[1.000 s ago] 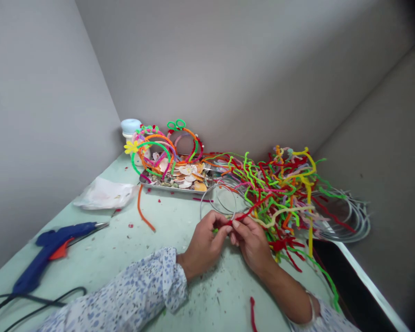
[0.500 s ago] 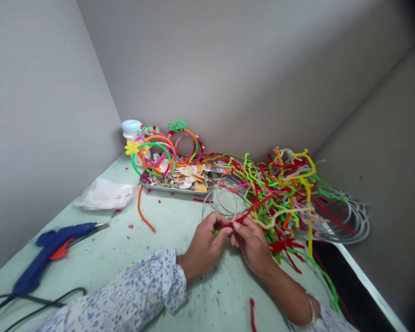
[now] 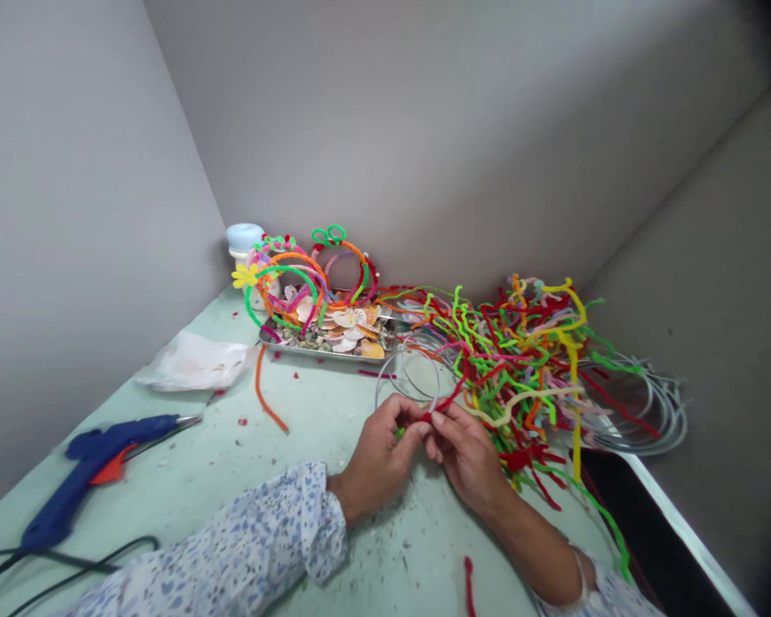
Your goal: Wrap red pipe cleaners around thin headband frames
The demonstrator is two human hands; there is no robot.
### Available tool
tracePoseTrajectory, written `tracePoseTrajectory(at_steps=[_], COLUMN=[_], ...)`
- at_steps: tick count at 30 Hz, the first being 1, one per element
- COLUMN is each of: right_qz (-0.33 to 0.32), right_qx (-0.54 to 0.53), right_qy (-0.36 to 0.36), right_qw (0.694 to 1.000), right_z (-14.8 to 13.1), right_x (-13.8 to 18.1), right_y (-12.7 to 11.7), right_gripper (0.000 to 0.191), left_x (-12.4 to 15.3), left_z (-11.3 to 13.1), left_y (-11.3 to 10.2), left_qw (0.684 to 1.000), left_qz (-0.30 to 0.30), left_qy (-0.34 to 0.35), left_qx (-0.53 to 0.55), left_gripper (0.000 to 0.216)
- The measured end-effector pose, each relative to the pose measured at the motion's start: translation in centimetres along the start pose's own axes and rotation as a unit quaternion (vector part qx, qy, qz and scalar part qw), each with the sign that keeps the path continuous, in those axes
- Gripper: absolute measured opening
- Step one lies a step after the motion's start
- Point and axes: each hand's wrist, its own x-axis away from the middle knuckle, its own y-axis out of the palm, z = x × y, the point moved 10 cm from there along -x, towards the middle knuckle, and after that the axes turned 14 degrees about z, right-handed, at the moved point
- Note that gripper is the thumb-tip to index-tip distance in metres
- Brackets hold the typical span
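My left hand (image 3: 389,454) is closed, thumb and fingers pinching a thin grey wire hoop (image 3: 378,381) that rises above my hands. Against it, my right hand (image 3: 472,454) pinches a red pipe cleaner (image 3: 455,392) where it meets the wire. The pipe cleaner's free end sticks up and to the right, in front of the pile. My fingertips nearly touch and hide the exact join. Just behind the hands lies a tangled heap of coloured pipe cleaners (image 3: 520,343).
A metal tray (image 3: 325,351) of seashells stands at the back, with finished pipe-cleaner headbands (image 3: 295,274) on it. A blue glue gun (image 3: 83,480) lies at left near a plastic bag (image 3: 199,362). Coiled wire (image 3: 668,411) and a black tray-like object (image 3: 655,531) are at right.
The red pipe cleaner's free end has swung from pointing right to standing more upright. Both hands stay in nearly the same place.
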Motion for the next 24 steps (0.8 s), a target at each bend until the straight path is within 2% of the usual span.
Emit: tracePoseTrajectory(at_steps=[6, 18, 24], right_qz=[0.002, -0.040, -0.011], right_qx=[0.002, 0.000, 0.019], right_qy=[0.004, 0.053, 0.043], right_qw=[1.000, 0.998, 0.999], right_z=[-0.16, 0.29, 0.49], right_x=[0.07, -0.08, -0.18], right_y=[0.09, 0.47, 0.40], right_gripper=[0.018, 0.013, 0.019], left_x=[0.09, 0.04, -0.11], left_z=[-0.13, -0.50, -0.38], left_y=[-0.05, -0.38, -0.93], left_qw=[1.000, 1.000, 0.998], left_qz=[-0.003, 0.004, 0.034], left_qy=[0.004, 0.008, 0.027], left_qx=[-0.005, -0.029, -0.052], left_gripper=[0.008, 0.007, 0.007])
